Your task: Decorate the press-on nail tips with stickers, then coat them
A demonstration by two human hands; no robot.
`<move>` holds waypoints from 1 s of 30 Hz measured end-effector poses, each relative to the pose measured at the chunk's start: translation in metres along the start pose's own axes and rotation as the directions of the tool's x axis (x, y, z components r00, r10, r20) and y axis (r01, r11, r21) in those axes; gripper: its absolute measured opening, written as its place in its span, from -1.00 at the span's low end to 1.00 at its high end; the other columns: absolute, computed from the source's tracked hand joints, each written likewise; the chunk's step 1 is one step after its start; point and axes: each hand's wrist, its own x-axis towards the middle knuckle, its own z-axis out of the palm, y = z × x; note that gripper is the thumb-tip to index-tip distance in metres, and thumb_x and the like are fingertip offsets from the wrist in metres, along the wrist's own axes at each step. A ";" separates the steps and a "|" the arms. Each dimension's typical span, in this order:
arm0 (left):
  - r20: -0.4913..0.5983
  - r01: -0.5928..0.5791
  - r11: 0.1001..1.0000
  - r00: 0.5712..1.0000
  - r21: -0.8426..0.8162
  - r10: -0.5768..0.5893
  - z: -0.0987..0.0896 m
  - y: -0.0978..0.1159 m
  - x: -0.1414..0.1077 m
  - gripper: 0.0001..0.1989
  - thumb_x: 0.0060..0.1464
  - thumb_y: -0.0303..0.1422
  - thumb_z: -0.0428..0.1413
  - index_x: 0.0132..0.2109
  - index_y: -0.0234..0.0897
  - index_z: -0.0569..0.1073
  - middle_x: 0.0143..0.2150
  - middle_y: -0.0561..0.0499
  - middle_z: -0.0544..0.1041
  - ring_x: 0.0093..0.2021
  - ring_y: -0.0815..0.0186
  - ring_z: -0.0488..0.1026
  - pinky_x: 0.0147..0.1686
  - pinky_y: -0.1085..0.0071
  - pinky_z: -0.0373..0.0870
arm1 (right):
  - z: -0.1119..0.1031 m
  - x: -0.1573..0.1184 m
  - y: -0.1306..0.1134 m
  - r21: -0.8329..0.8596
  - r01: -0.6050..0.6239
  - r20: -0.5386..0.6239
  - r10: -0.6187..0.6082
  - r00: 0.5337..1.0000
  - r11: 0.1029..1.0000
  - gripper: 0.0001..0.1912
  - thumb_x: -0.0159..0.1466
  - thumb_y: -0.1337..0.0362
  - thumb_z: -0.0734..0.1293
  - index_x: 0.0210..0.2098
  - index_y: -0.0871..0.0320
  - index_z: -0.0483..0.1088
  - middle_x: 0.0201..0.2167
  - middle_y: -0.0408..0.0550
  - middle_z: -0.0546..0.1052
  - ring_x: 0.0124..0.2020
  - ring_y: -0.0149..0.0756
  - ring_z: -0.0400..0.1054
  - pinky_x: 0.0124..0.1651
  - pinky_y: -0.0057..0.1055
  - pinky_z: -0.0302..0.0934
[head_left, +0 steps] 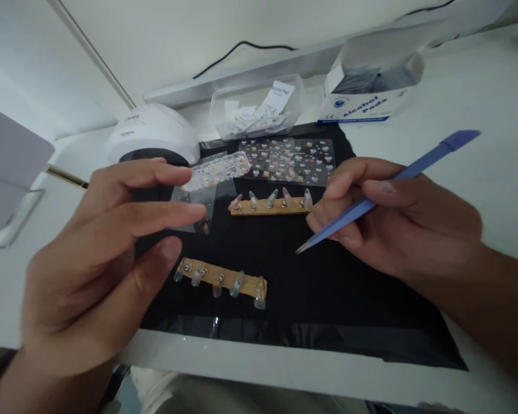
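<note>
In my right hand I grip blue tweezers, their metal tips pointing down and left over the black mat. My left hand hovers at the left with its fingers apart and nothing between them. Just right of its thumb lies a tan strip with several clear and greenish false nails fixed along it. Farther back, a second tan strip carries several pinkish and clear false nails; its right end is close to my right fingers.
Behind the strips lie sticker sheets and a clear case of small colourful gems. A white dome-shaped lamp stands back left. A clear tub of packets and an alcohol pads box line the back.
</note>
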 end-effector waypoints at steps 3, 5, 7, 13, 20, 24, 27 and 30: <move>0.001 -0.016 1.000 1.000 -0.016 0.016 0.001 -0.001 0.001 -0.69 0.23 -0.55 0.09 0.01 -0.07 0.53 0.21 0.03 0.45 0.27 0.03 0.33 0.27 -0.04 0.30 | -0.001 0.000 -0.001 0.014 -0.012 -0.002 0.012 1.000 1.000 -0.81 0.31 0.16 0.42 -0.33 0.15 0.60 -0.65 -0.19 0.53 -0.68 -0.46 0.31 -0.52 -0.37 0.10; 0.172 -0.063 0.998 0.983 0.014 0.060 0.005 -0.003 0.001 -0.70 0.19 -0.56 0.13 0.00 -0.13 0.51 0.25 -0.07 0.41 0.30 0.00 0.29 0.28 -0.09 0.26 | 0.000 0.000 -0.002 0.014 -0.017 -0.006 0.017 1.000 1.000 -0.79 0.31 0.17 0.42 -0.36 0.15 0.60 -0.67 -0.19 0.52 -0.68 -0.45 0.32 -0.50 -0.37 0.12; 0.343 -0.080 0.996 0.937 0.024 0.067 0.010 -0.006 0.002 -0.71 0.19 -0.55 0.14 0.01 -0.14 0.50 0.26 -0.11 0.40 0.34 -0.02 0.24 0.29 -0.13 0.20 | 0.001 0.000 -0.002 0.012 -0.024 -0.011 0.024 1.000 1.000 -0.79 0.32 0.18 0.41 -0.38 0.15 0.59 -0.69 -0.20 0.51 -0.68 -0.45 0.32 -0.48 -0.36 0.14; 0.557 -0.090 0.996 0.827 -0.005 0.077 0.022 -0.011 0.002 -0.67 0.18 -0.45 0.22 0.09 -0.14 0.49 0.24 -0.14 0.45 0.36 -0.06 0.21 0.28 -0.20 0.11 | 0.003 0.000 -0.003 0.002 -0.053 -0.025 0.053 0.998 0.999 -0.77 0.32 0.19 0.42 -0.42 0.14 0.59 -0.72 -0.21 0.49 -0.67 -0.48 0.31 -0.47 -0.38 0.13; 0.561 -0.095 0.995 0.824 -0.010 0.084 0.027 -0.012 0.005 -0.73 0.20 -0.47 0.22 0.04 -0.15 0.54 0.20 -0.15 0.50 0.32 -0.04 0.26 0.25 -0.19 0.12 | 0.001 0.000 -0.004 -0.034 -0.067 -0.041 0.066 0.997 0.997 -0.77 0.32 0.16 0.43 -0.42 0.13 0.59 -0.71 -0.21 0.48 -0.67 -0.49 0.30 -0.48 -0.39 0.15; 0.564 -0.100 0.995 0.821 -0.010 0.088 0.028 -0.013 0.005 -0.79 0.21 -0.45 0.23 -0.01 -0.16 0.55 0.18 -0.13 0.50 0.30 -0.04 0.27 0.26 -0.18 0.10 | 0.000 0.001 -0.003 -0.043 -0.073 -0.045 0.071 0.996 0.996 -0.77 0.29 0.14 0.44 -0.43 0.12 0.60 -0.72 -0.21 0.48 -0.69 -0.47 0.29 -0.50 -0.37 0.14; 0.563 -0.098 0.995 0.821 -0.020 0.092 0.028 -0.014 0.004 -0.81 0.22 -0.44 0.22 -0.03 -0.16 0.54 0.17 -0.12 0.51 0.29 -0.03 0.27 0.25 -0.16 0.09 | 0.001 0.001 -0.003 -0.053 -0.081 -0.056 0.078 0.995 0.995 -0.77 0.33 0.16 0.41 -0.41 0.11 0.60 -0.71 -0.22 0.49 -0.69 -0.48 0.30 -0.51 -0.38 0.14; 0.567 -0.094 0.995 0.818 -0.026 0.092 0.029 -0.015 0.004 -0.81 0.23 -0.42 0.21 -0.02 -0.16 0.54 0.18 -0.10 0.51 0.30 -0.01 0.26 0.24 -0.13 0.09 | 0.003 0.000 -0.004 -0.062 -0.082 -0.064 0.078 0.995 0.995 -0.77 0.32 0.16 0.42 -0.42 0.10 0.61 -0.72 -0.23 0.47 -0.68 -0.48 0.31 -0.51 -0.38 0.14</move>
